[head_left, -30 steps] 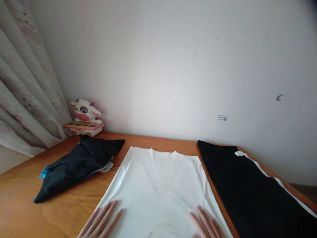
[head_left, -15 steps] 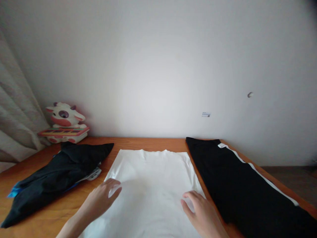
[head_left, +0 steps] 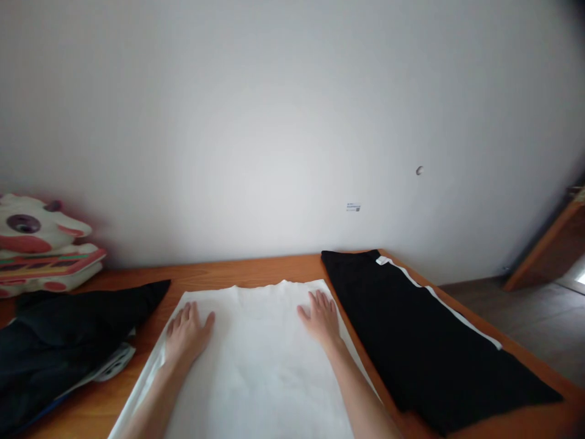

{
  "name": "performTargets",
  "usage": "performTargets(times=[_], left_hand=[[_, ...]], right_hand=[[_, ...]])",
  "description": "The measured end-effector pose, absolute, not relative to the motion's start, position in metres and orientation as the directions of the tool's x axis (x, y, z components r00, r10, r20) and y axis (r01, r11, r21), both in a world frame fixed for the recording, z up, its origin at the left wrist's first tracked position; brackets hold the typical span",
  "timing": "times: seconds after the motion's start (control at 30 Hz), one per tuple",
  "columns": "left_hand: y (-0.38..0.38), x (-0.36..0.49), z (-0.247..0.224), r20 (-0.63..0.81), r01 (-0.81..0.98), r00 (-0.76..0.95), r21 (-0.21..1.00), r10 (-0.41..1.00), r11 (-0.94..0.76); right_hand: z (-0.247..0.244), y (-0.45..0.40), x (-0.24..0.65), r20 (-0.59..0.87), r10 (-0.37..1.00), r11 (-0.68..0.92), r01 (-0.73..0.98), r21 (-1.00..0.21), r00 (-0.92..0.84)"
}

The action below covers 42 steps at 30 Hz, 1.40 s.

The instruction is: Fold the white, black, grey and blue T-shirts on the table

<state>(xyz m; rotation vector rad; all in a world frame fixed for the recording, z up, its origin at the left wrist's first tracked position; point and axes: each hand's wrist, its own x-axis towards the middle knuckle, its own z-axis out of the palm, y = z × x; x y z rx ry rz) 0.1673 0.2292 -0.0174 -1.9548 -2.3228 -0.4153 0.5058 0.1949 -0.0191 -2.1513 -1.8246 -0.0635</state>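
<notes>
White cloth (head_left: pixel 260 360), long axis seemingly near-to-far (near end cut off), is covered far left by left hand (head_left: pixel 186 338) and far right by right hand (head_left: pixel 322 318), both spread.

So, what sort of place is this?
Probably a room in someone's home, though I can't say which room: a cow-shaped toy keyboard sits on a wooden table, where a white cloth and a white-striped black garment also lie.

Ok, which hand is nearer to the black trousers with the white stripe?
The right hand: it lies on the white cloth, just left of the black trousers. The left hand is on the cloth's far side from them.
</notes>
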Motion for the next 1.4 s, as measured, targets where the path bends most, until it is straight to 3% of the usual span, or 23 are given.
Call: performTargets(times=[0.23,0.43,0.67,0.9,1.07,1.4], left_hand=[[0.229,0.167,-0.008,0.236,0.981,-0.154,0.155,0.96,0.119],[0.241,0.159,-0.014,0.188,0.947,-0.166,0.303,0.968,0.103],[0.232,0.164,-0.012,0.249,0.965,-0.192,0.225,0.949,0.136],[0.227,0.17,0.003,0.067,0.917,-0.224,0.352,0.972,0.187],[0.233,0.168,0.003,0.002,0.928,-0.192,0.325,0.981,0.181],[0.235,0.169,0.001,0.002,0.948,-0.133,0.293,0.991,0.126]], right_hand=[[-0.027,0.198,0.511,0.309,0.932,-0.113,0.962,-0.25,0.19],[-0.02,0.199,0.509,0.299,0.939,-0.073,0.95,-0.303,0.168],[-0.022,0.199,0.51,0.252,0.955,-0.069,0.945,-0.321,0.155],[-0.022,0.194,0.511,0.278,0.946,-0.039,0.909,-0.416,0.168],[-0.022,0.19,0.509,0.274,0.946,-0.039,0.901,-0.433,0.173],[-0.013,0.184,0.5,0.263,0.957,-0.003,0.909,-0.416,0.123]])
